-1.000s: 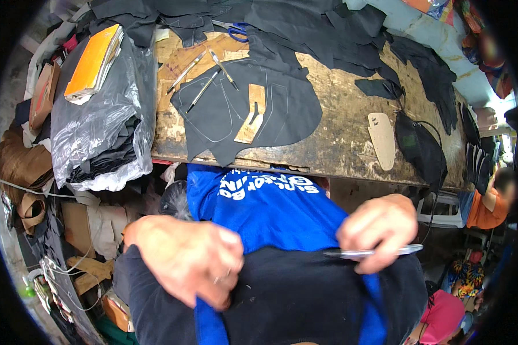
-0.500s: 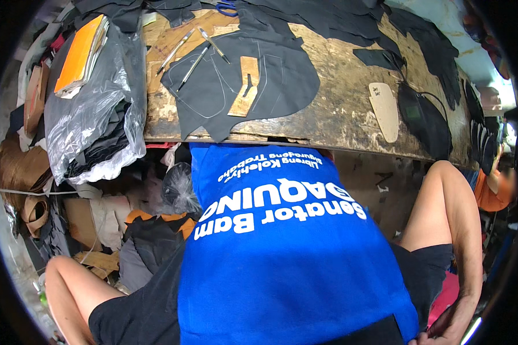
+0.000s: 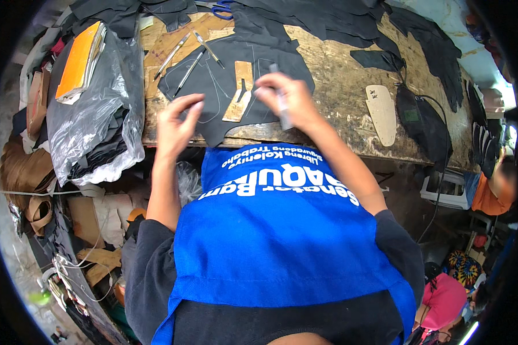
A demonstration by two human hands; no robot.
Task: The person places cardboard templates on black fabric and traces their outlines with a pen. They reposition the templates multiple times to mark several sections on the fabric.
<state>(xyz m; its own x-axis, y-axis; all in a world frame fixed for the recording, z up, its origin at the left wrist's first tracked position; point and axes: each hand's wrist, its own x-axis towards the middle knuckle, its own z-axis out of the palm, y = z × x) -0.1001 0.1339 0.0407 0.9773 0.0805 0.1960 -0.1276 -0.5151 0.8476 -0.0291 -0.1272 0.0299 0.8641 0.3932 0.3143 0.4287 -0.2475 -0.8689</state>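
My left hand [image 3: 178, 118] hovers over the near left of a black leather-like sheet [image 3: 218, 118], fingers curled and thumb apart, with nothing visible in it. My right hand [image 3: 290, 99] is closed around a slim greyish tool [image 3: 284, 112], too blurred to name, above the sheet's right part. Between the hands lies a tan slotted template [image 3: 236, 106] on the sheet, which bears pale drawn outlines. Three slim silver pens, one of them a silver pen [image 3: 189, 73], rest at the sheet's left.
A beige rounded template [image 3: 381, 115] and a dark piece with a cord [image 3: 423, 123] lie to the right on the wooden table [image 3: 339, 86]. Blue-handled scissors [image 3: 222, 8] sit at the back. At left, an orange notebook [image 3: 79, 60] tops a plastic bag [image 3: 98, 129]. Another person [image 3: 492, 192] is far right.
Both hands have come up from beside my legs to over the table. The right one now holds a greyish tool. The template and pens stay roughly in place.
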